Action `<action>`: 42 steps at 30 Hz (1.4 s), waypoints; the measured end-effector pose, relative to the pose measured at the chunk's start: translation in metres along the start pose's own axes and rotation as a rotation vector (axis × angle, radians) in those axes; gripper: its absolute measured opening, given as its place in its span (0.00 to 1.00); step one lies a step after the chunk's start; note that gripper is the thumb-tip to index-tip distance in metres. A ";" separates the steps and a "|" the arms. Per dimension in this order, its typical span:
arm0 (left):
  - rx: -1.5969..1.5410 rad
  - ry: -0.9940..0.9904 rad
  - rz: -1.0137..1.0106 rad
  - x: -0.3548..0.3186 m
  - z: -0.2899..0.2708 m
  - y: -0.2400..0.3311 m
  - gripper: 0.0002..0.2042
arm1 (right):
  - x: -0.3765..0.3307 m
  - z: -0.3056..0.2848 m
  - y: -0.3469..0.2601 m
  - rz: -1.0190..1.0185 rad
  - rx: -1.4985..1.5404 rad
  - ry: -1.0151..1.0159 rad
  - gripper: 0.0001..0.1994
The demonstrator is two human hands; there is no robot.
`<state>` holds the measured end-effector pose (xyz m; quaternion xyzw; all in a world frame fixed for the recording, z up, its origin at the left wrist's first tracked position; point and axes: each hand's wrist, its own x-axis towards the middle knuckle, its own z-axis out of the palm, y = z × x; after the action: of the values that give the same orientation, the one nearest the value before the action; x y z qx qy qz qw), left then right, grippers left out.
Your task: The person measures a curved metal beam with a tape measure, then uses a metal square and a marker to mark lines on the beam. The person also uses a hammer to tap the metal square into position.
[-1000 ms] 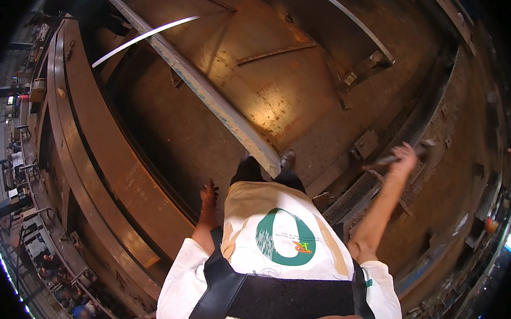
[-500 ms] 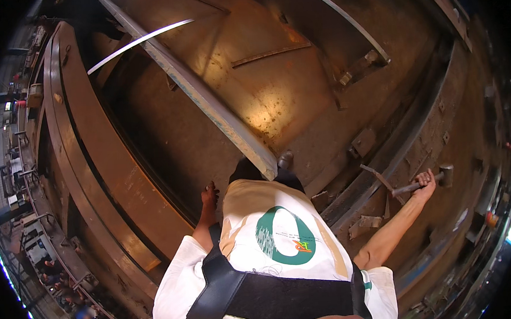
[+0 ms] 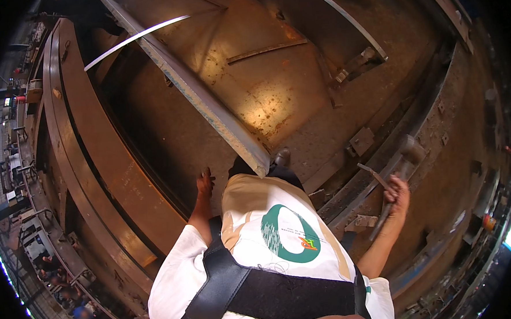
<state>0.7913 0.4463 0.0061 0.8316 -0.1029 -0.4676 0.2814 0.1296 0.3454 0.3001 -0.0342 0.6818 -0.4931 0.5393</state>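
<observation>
**Head view: hammer raised beside rusty steel rails**

Head view: a steel-headed hammer with a dark handle (image 3: 396, 178) is gripped in the closed right hand (image 3: 397, 193) at right of centre, above a rusty curved steel rail (image 3: 377, 170). The left hand (image 3: 205, 184) hangs open and empty, left of centre. A glancing blow could be thrown off the rail, or footing lost beside the long grey steel beam (image 3: 206, 104).

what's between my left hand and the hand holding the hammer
In the head view, your own torso in the white shirt fills the stretch between the left hand and the right hand, which grips the hammer.
</observation>
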 end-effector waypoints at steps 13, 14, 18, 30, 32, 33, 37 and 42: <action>0.045 0.000 0.008 -0.021 -0.002 -0.001 0.31 | 0.055 0.137 0.078 -0.076 -0.073 -0.085 0.07; 0.070 0.009 0.042 -0.025 0.000 0.007 0.31 | 0.035 0.136 0.088 0.063 -0.084 -0.320 0.05; 0.087 0.064 -0.074 -0.004 0.006 -0.007 0.33 | -0.006 -0.020 0.003 0.138 0.247 -0.224 0.04; 0.118 -0.052 0.014 0.013 -0.015 -0.026 0.38 | -0.027 -0.118 0.008 -0.168 0.137 0.298 0.15; 0.058 -0.012 0.006 0.024 -0.007 -0.035 0.37 | -0.040 -0.076 0.040 -0.052 -0.022 0.174 0.11; 0.027 0.012 -0.003 0.027 -0.005 -0.038 0.37 | -0.052 -0.042 0.048 0.034 -0.082 0.136 0.11; -0.017 -0.029 -0.062 0.002 0.014 0.013 0.33 | -0.076 0.060 0.087 0.047 -0.389 -0.054 0.15; -0.084 -0.046 -0.070 0.006 -0.005 -0.001 0.31 | -0.101 0.159 0.066 -0.531 -0.937 -0.353 0.18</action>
<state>0.7987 0.4467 0.0030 0.8113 -0.0604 -0.4999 0.2971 0.3259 0.3360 0.3348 -0.5221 0.6953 -0.2436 0.4297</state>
